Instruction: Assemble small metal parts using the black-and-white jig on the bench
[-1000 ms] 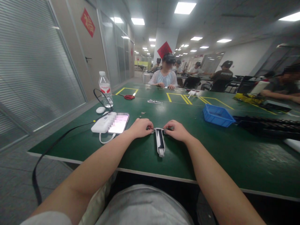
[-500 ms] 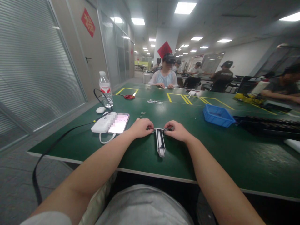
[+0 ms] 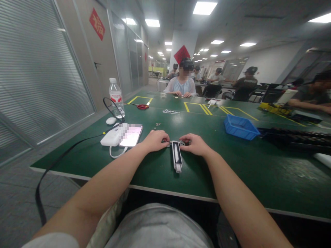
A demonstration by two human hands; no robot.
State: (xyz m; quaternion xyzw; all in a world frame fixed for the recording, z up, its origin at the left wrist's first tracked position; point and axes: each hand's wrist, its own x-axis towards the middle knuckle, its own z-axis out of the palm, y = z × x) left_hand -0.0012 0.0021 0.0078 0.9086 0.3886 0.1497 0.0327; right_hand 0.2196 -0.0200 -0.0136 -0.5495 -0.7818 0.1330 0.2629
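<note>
A narrow black and white part lies lengthwise on the green table, pointing toward me. My left hand rests at its far end on the left side, fingers curled and pinched on a small dark piece there. My right hand sits at the same far end on the right, fingers also pinched on a small piece. What the fingertips grip is too small to name.
A phone on a white power bank lies to the left, with a water bottle and black cable behind. A blue bin and black parts lie right. Red scissors and other seated people are farther back.
My right hand has shifted slightly left toward the part's end. The left hand has stayed put.
</note>
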